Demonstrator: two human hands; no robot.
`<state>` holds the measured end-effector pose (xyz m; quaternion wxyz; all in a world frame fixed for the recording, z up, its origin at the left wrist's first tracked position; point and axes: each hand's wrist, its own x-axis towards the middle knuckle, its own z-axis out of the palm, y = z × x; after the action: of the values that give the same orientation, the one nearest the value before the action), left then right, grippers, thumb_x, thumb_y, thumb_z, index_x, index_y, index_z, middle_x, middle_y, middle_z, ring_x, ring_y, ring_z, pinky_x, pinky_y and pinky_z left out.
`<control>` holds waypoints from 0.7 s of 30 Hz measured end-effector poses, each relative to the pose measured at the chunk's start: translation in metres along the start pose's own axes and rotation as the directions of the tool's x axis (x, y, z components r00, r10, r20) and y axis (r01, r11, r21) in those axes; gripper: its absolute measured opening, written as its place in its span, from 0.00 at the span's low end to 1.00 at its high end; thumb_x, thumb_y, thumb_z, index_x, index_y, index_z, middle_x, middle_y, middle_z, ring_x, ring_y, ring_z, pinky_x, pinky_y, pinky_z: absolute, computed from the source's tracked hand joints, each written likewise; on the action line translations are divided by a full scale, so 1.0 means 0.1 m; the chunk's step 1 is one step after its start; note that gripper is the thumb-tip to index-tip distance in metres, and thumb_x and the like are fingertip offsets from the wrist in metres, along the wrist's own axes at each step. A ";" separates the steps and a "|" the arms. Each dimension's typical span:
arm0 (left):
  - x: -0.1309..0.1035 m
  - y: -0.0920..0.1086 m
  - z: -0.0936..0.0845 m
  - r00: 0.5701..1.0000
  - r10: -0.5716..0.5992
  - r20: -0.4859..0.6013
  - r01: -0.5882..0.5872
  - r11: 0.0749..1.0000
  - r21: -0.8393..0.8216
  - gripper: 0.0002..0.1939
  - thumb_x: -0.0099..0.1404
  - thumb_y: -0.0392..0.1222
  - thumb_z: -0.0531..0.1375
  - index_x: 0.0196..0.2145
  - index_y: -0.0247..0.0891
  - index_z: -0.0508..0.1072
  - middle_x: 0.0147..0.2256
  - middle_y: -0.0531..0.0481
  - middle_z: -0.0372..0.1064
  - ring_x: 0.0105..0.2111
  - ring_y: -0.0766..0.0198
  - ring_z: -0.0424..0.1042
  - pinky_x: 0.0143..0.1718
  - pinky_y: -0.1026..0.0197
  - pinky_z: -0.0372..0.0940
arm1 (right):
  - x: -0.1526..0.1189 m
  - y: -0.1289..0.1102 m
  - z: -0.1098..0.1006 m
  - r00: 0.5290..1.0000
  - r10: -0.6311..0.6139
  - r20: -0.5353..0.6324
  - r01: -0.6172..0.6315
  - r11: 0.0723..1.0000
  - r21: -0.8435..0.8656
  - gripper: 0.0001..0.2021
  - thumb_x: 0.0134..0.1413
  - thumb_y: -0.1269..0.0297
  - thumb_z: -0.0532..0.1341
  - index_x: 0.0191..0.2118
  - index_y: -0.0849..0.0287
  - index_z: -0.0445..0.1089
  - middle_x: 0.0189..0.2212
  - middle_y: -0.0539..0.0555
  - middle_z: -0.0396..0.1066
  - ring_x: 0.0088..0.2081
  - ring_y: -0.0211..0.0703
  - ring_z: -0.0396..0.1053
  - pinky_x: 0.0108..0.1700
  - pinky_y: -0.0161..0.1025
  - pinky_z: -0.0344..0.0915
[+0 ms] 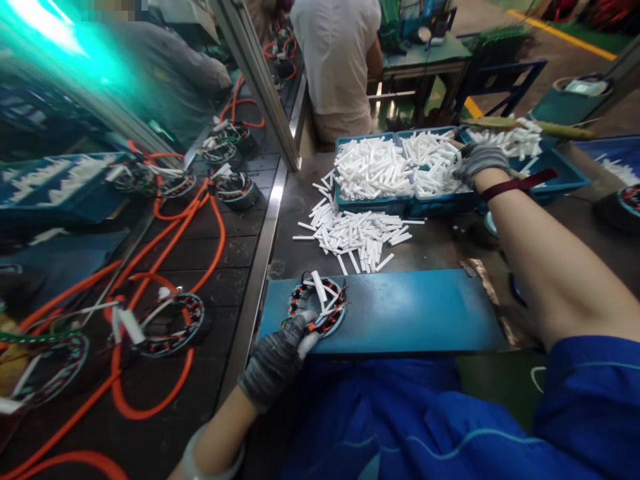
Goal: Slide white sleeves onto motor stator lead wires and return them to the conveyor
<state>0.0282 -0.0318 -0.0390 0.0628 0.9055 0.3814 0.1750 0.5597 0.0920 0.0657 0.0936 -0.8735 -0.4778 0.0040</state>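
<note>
A ring-shaped motor stator (333, 325) with wires and white sleeves lies at the left end of a blue mat (415, 310). My left hand (280, 357), in a grey glove, grips its near edge with fingers and thumb. At the far right, my gloved right hand (483, 163) is over the bins of white tubes, beside the middle bin (443, 205); its fingertips are blurred, and whether they hold a tube cannot be made out. Loose white tubes (357, 233) lie heaped between the left bin (373, 205) and the mat.
Left of a metal rail (267, 243), more stators (173, 327) and orange cables (145, 413) lie on a dark surface. A metal post (267, 80) rises at the rail's far end. A person in white (340, 60) sits beyond the bins; another person (165, 73) is at upper left.
</note>
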 end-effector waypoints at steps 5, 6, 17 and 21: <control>0.01 0.00 -0.02 0.997 0.058 -0.057 -0.058 0.998 -0.001 0.14 0.75 0.45 0.54 0.50 0.40 0.76 0.41 0.45 0.82 0.33 0.55 0.83 0.34 0.60 0.79 | -0.44 -0.12 -0.18 0.987 0.024 -0.161 -0.020 0.999 0.027 0.25 0.58 0.66 0.63 0.60 0.71 0.69 0.59 0.74 0.66 0.56 0.59 0.70 0.56 0.51 0.63; 0.01 0.01 -0.02 0.996 0.060 -0.064 -0.061 0.998 -0.008 0.14 0.75 0.45 0.53 0.49 0.40 0.76 0.41 0.45 0.82 0.33 0.56 0.83 0.35 0.60 0.79 | -0.61 -0.15 -0.15 0.984 -0.033 -0.175 0.041 0.998 0.040 0.23 0.58 0.66 0.62 0.58 0.70 0.71 0.57 0.73 0.68 0.54 0.59 0.70 0.55 0.51 0.65; -0.03 0.04 0.03 0.999 -0.005 -0.052 0.003 0.999 -0.039 0.13 0.75 0.46 0.54 0.50 0.41 0.74 0.42 0.45 0.82 0.36 0.55 0.83 0.39 0.58 0.79 | -1.93 -0.11 0.85 0.945 -0.325 0.035 0.312 0.929 0.198 0.22 0.65 0.51 0.54 0.52 0.57 0.77 0.52 0.66 0.74 0.50 0.62 0.72 0.53 0.58 0.71; -0.02 0.08 -0.01 0.999 -0.028 -0.029 0.024 0.993 -0.114 0.14 0.74 0.44 0.55 0.53 0.39 0.72 0.46 0.44 0.81 0.43 0.55 0.82 0.46 0.58 0.78 | -1.89 -0.04 0.80 0.951 -0.303 0.062 0.275 0.920 0.279 0.20 0.64 0.53 0.58 0.55 0.55 0.76 0.61 0.63 0.69 0.57 0.63 0.69 0.59 0.61 0.68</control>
<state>0.0318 -0.0392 -0.0367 0.1108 0.8927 0.3834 0.2094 0.4458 -0.0515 -0.0275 0.1847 -0.7714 -0.6007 0.0999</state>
